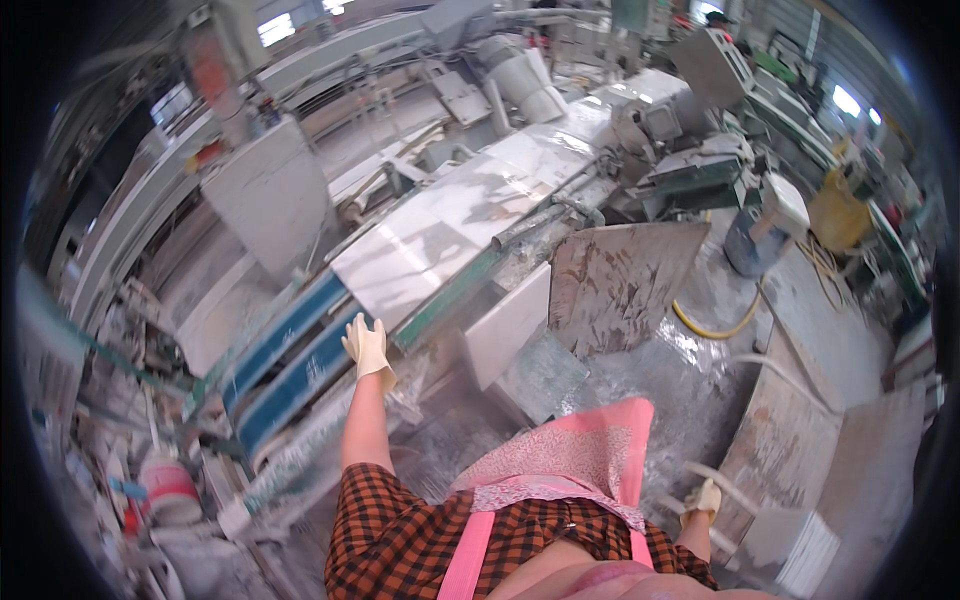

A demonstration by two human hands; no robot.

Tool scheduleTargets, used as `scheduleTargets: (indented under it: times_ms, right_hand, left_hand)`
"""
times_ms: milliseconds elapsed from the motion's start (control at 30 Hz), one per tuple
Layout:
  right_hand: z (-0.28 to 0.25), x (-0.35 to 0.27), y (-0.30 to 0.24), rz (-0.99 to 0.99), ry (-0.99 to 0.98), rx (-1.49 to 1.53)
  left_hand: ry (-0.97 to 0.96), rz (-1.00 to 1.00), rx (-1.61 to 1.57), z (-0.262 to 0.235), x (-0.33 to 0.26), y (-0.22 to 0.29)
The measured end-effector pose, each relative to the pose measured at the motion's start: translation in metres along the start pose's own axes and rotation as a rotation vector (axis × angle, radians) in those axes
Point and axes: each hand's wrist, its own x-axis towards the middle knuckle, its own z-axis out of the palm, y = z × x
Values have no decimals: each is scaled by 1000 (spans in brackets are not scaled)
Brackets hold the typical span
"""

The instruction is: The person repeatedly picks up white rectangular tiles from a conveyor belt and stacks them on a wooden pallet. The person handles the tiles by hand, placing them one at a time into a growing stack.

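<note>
My left hand (367,345), in a pale glove, reaches out with its fingers spread beside the near end of a glossy white-and-grey stone slab (410,262). Blue belts (290,335) run under and left of that hand; whether it touches them or the slab I cannot tell. Low on the right, my right hand (704,499), also gloved, hangs beside a pale curved bar (722,487). Its fingers are small and blurred, so a grip does not show. A stack of white tiles (808,553) stands just right of it.
Brown-stained boards (620,285) and a white panel (510,325) lean by the green-edged conveyor (450,300). A yellow hose (715,330) crosses the wet floor (650,375). A blue barrel (752,245) stands farther right, and a red-and-white bucket (172,492) at lower left.
</note>
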Motion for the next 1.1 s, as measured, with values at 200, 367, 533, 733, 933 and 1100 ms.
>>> scheduleTargets:
  times_ms: [200, 367, 533, 733, 933, 1100]
  right_hand:
    - [-71, -90, 193, 339, 391, 75]
    - [-94, -148, 275, 586, 507, 381]
    - [-95, -151, 263, 87, 308, -804]
    - [-60, -125, 211, 211, 262, -406]
    - [-42, -85, 159, 28, 147, -597]
    - [-20, -88, 154, -559, 52, -1718]
  left_hand:
    - [-68, -48, 65, 48, 103, 2]
    - [-76, -152, 2, 70, 140, 11]
    - [28, -581, -341, 52, 153, 0]
    - [-145, -575, -1423, 29, 158, -20]
    - [-509, -506, -1546, -25, 201, 30]
    - [-449, -514, -1279, -79, 202, 60]
